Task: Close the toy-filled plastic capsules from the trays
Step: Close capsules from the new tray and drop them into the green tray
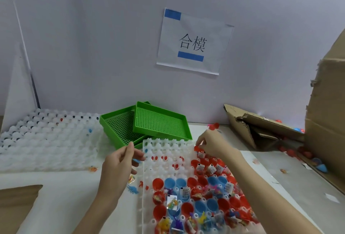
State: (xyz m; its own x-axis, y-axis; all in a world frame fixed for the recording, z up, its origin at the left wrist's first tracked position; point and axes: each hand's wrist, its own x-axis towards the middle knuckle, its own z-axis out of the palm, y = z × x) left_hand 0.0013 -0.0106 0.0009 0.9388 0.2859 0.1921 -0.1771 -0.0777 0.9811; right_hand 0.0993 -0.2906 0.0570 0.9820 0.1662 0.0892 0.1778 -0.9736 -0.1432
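Capsule tray on white table, wall sign behind.

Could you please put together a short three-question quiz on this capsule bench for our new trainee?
1. True or false: the right hand pinches a red capsule piece over the white tray.
2. What colour are the two perforated trays by the wall?
3. Which lies left of the white tray: A) stacked empty white trays, B) a cardboard box?

Key: 1 true; 2 green; 3 A.
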